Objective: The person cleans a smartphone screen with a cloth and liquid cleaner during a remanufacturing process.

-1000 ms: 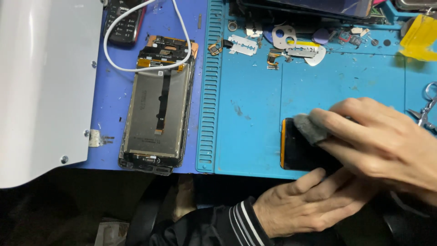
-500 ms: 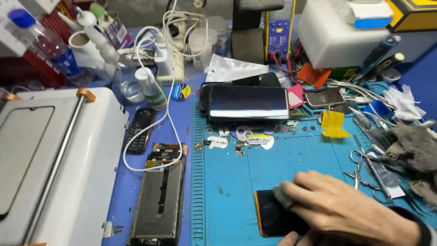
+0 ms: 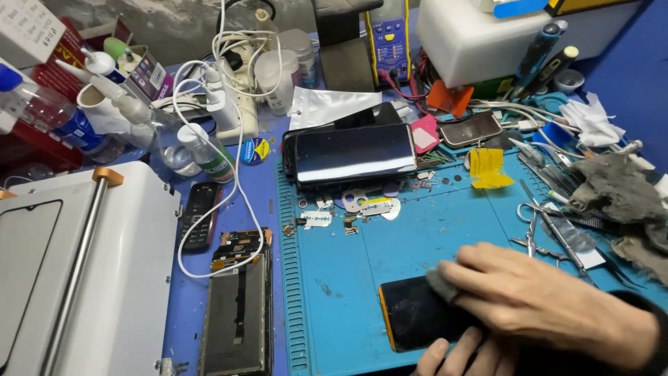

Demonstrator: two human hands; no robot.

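**Inspector A:** Grip first. The right hand [image 3: 550,303] lies flat, fingers closed down on a small grey cloth [image 3: 442,283], pressing it against the dark phone screen [image 3: 417,313]. The left hand [image 3: 463,355] shows only its fingertips at the bottom edge, resting against the near edge of that screen; I cannot tell whether it clamps anything.

**Inspector B:** Location of the screen?

**Inspector A:** Flat on the blue work mat [image 3: 362,264], near its front edge, right of centre.

**Inspector B:** Surroundings, left to right?

**Inspector A:** Far left, a white machine [image 3: 104,278] with a metal bar. Beside it, a small black keypad phone [image 3: 200,216] and an opened phone frame [image 3: 236,313], a white cable [image 3: 229,174] looping over its top. At the mat's rear, a black phone [image 3: 355,153] lies screen up, with small loose parts just in front. Right of the hands, scissors [image 3: 532,226] and tweezers lie on the mat; a grey rag [image 3: 616,188] sits at the far right
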